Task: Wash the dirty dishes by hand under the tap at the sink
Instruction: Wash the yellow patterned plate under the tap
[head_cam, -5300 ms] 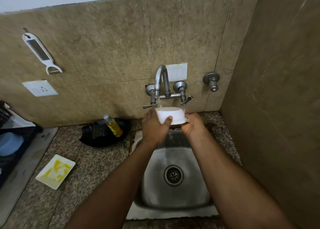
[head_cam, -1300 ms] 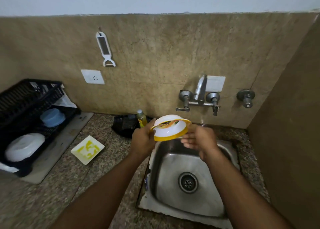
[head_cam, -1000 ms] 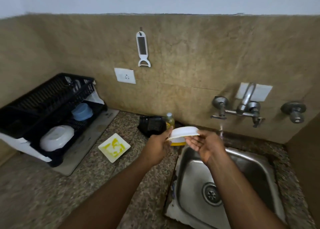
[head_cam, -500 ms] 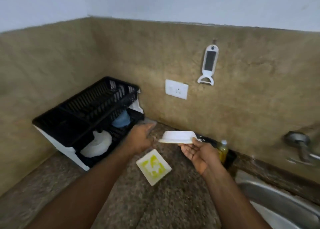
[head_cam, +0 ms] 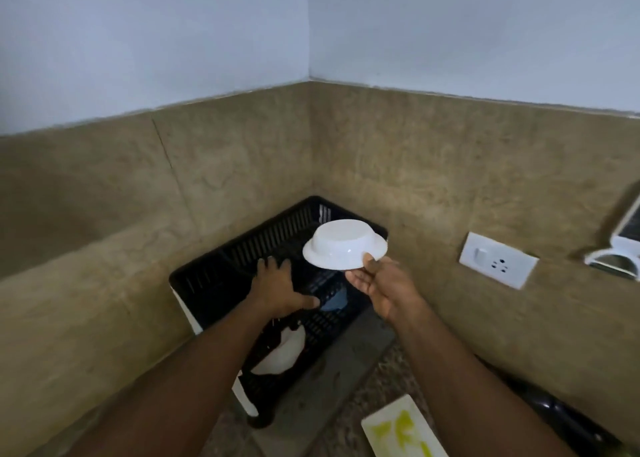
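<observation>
Looking down past our forearms, we see nearest us a white square plate (head_cam: 401, 432) smeared with yellow, lying on the speckled countertop (head_cam: 349, 411) at the lower edge. Beyond it a black dish rack (head_cam: 242, 252) stands in the corner of the counter, with a white dish (head_cam: 282, 352) lying in its lower tier and something blue (head_cam: 336, 299) further in. Our left hand (head_cam: 277, 288) rests on the rack's upper tier, fingers spread and flat, gripping nothing. Our right hand (head_cam: 382, 285) is palm up just beside it, pinching the rim of a white bowl (head_cam: 344, 248) between thumb and fingertips; the bowl is turned upside down, base uppermost, and is held in the air above the far end of the rack, not touching it. Behind the rack the tan stone backsplash (head_cam: 433, 179) meets in a corner, with a white wall socket (head_cam: 498, 264) off to the right and a white hanging utensil (head_cam: 623, 245) blurred at the frame's right edge.
</observation>
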